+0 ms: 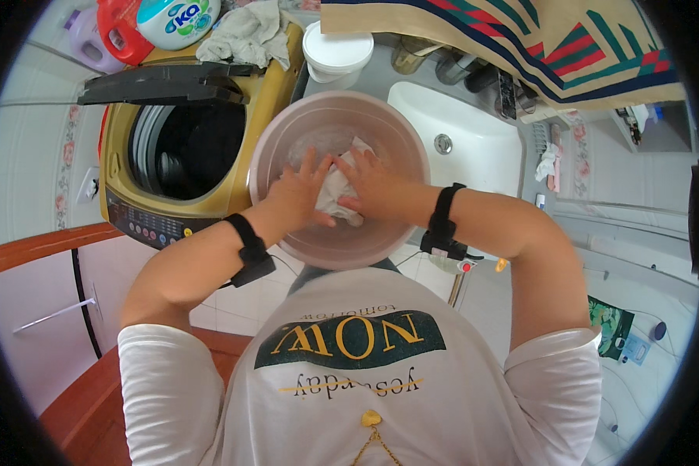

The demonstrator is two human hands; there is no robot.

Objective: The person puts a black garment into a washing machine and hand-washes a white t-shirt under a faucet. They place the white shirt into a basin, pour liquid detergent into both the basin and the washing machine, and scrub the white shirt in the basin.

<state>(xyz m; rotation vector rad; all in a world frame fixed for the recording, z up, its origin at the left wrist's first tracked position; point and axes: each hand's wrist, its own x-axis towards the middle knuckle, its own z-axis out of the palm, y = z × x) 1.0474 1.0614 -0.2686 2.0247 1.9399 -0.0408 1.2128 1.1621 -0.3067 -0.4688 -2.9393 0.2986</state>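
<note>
A round pinkish plastic basin (338,250) stands in front of me, between the washing machine and the sink. Inside it lies a crumpled white cloth (333,189). My left hand (300,195) is at the cloth's left side, fingers spread and pointing up the picture. My right hand (373,180) rests on the cloth's right side, its fingertips close to those of my left hand. Neither hand plainly grips the cloth; the undersides of the fingers are hidden. Black straps with small boxes sit around both wrists.
The gold top-loading washing machine (268,87) has its lid raised, with detergent bottles and a grey cloth (250,35) behind. A white lidded bucket (338,52), glass jars and the white sink (472,122) lie beyond and right of the basin. A patterned fabric hangs over the counter's back.
</note>
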